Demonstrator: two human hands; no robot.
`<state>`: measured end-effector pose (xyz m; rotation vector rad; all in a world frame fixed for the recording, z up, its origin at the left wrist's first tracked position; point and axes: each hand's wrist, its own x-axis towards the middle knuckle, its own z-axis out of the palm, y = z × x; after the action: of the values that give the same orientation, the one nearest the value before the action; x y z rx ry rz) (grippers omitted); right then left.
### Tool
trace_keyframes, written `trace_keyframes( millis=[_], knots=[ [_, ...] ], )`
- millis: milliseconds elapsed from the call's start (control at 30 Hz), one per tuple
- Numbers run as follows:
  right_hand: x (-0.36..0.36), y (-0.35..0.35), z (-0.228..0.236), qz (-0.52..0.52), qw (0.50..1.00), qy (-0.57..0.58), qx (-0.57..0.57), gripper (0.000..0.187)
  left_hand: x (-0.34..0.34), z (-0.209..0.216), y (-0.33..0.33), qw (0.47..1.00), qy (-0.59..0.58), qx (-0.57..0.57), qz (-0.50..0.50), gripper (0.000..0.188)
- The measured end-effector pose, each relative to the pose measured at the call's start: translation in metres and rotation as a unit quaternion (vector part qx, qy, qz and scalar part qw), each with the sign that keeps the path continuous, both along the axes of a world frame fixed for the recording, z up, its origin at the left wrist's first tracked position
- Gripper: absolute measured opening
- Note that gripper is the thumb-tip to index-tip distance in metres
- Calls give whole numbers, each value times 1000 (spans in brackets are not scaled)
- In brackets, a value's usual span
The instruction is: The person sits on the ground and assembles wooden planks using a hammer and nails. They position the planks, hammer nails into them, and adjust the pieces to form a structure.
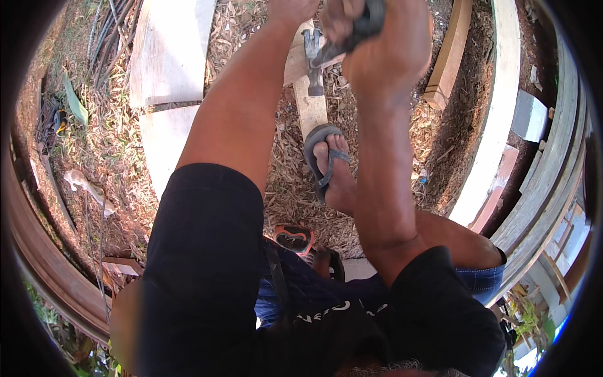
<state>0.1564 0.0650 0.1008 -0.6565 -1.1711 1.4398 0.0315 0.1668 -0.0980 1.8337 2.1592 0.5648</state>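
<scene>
At twelve o'clock, the hammer point(313, 74) is being held by the right hand point(397, 38), fingers point(336, 26) curled, the left hand's point(293, 9) grip can't be told, and the wood point(311, 111) is best being steadied by the foot point(340, 182).

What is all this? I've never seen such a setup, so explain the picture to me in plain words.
There is no machine here, just a person's two bare hands. The picture comes from a wide fisheye camera worn on the head, looking down, so straight edges bend near its rim.

The right hand grips a hammer, with its head over a plank on the ground. The left hand is partly cut off at the top edge, so I can't tell what it holds. A sandalled foot is at the plank's near end. Dry litter covers the ground; boards lie on both sides.
</scene>
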Motion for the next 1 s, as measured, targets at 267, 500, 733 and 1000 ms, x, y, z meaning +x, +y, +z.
trace_keyframes(
  millis=[267,500,733,1000],
  knots=[
    [4,14,-3,17,1000,-6,-21,46,-14,-7,14,974,-145,148,93,60],
    [8,29,1,48,997,22,-59,45,-72,46,-119,933,-253,-255,-35,89],
    [-56,152,36,57,945,-171,-272,38,-45,103,-152,955,-88,-270,-87,78],
    [-97,205,6,85,895,-275,-342,37,-27,107,-155,981,123,-120,-92,46]
  ],
)
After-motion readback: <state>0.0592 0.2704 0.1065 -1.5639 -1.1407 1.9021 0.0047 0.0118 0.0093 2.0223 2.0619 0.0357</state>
